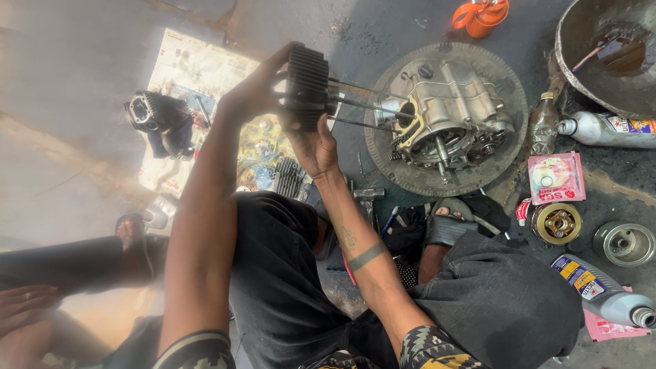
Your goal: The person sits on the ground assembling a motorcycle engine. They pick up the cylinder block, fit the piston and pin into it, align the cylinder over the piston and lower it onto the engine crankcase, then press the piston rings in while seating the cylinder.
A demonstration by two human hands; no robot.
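- On the dark workshop floor (383,27), a person is squatting over a stripped engine crankcase (451,113) that is resting on a round toothed metal disc (389,171).
- Both hands are holding a black finned cylinder block (307,85) up in the air, just to the left of the crankcase as the head camera sees it.
- The left hand (256,92) is gripping the block's far face, fingers curling over the top fins; its grip is closed on the block.
- The right hand (316,147) is cupping the block from below, and its grip is likewise closed on the block (the thumb side is hidden behind the fins).
- Long thin studs (369,102) are running from the crankcase straight into the block, so the block is sitting threaded on their outer ends, well apart from the case.
- The block's bore axis is lying along those studs, nearly level and pointing right towards the crankcase; the fins are standing across that axis.
- The crankcase is lying to the right of both hands, and the right hand is the nearer of the two.
- Beside the work, a cylinder head (154,116) is lying on a sheet of printed paper (198,68), and plastic oil bottles (601,294) and a round clutch part (557,223) are lying at the right.
- At the lower left, another person's hand (24,301) is resting, apart from the work.
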